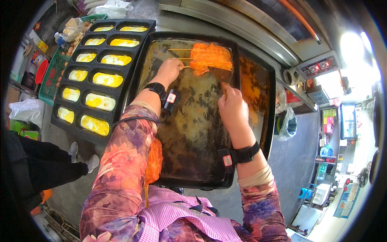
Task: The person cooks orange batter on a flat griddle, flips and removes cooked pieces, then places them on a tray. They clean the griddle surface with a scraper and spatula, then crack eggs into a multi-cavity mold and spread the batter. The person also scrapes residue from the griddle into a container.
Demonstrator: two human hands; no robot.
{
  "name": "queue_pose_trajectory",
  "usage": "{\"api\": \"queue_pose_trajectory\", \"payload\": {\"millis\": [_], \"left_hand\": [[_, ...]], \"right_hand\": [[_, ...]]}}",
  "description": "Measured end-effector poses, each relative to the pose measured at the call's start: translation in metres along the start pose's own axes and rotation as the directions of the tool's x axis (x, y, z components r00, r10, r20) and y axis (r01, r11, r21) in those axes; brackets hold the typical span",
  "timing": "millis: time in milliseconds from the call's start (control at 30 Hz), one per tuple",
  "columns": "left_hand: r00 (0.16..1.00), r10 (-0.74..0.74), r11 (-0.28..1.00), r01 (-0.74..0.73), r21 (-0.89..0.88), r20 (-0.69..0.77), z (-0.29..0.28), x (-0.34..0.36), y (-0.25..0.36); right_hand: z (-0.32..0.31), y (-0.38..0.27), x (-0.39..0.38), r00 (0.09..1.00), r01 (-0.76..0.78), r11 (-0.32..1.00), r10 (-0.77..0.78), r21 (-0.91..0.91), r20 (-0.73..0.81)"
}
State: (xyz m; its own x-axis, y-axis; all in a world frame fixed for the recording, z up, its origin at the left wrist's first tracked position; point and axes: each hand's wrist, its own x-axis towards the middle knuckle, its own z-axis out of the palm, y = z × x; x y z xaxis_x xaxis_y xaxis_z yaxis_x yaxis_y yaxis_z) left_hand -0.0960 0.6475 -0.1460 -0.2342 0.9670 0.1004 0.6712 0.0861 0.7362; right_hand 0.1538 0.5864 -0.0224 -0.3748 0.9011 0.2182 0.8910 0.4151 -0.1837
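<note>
Several orange, sauce-coated meat skewers (210,56) lie side by side at the far end of a dark, oily griddle pan (193,149), their thin sticks pointing left. My left hand (170,69) is closed around the end of the nearest stick. In my right hand (234,107) is the short wooden handle of a spatula (221,75). Its dark flat blade is against the near right edge of the meat, and I cannot tell how far it reaches underneath. Another orange skewer (153,163) lies at the near left, partly hidden by my left forearm.
Left of the griddle stands a black mould tray (89,60) with eggs in its oval hollows. Beyond it is a green crate (52,78) with eggs. A second browned pan (256,76) adjoins on the right. A person's legs and shoes (93,163) are at the left.
</note>
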Motion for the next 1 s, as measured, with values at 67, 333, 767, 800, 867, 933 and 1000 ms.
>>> {"api": "queue_pose_trajectory", "payload": {"millis": [67,333,767,800,867,933,1000], "left_hand": [[0.999,0.029,1.0,-0.029,0.004,-0.025,0.001,0.0,-0.002],[0.998,0.061,0.998,-0.06,0.018,-0.034,0.001,-0.002,-0.001],[0.999,0.039,0.999,-0.039,-0.006,-0.007,0.002,-0.009,0.0],[1.0,0.017,1.0,-0.017,-0.007,0.015,0.001,-0.009,0.001],[1.0,0.006,1.0,-0.006,-0.004,0.0,0.001,-0.01,0.002],[0.999,-0.036,0.999,0.036,-0.025,-0.011,0.0,-0.01,0.003],[0.994,-0.109,0.992,0.108,-0.07,-0.011,0.001,-0.008,0.004]], "right_hand": [[0.002,0.0,0.0,1.0,0.01,1.0,-0.01,-0.012,0.019],[0.003,0.006,-0.007,0.983,0.026,0.993,-0.005,-0.113,0.186],[0.001,0.013,-0.003,0.988,-0.002,0.999,0.009,-0.043,0.155],[0.002,0.014,-0.005,0.983,0.006,0.996,0.01,-0.087,0.185],[0.003,0.018,-0.006,0.991,0.042,0.997,-0.033,-0.069,0.126],[0.005,0.019,-0.006,0.993,0.02,0.999,-0.016,-0.031,0.12],[0.007,0.019,-0.004,0.996,-0.017,0.998,0.012,0.054,0.088]]}}
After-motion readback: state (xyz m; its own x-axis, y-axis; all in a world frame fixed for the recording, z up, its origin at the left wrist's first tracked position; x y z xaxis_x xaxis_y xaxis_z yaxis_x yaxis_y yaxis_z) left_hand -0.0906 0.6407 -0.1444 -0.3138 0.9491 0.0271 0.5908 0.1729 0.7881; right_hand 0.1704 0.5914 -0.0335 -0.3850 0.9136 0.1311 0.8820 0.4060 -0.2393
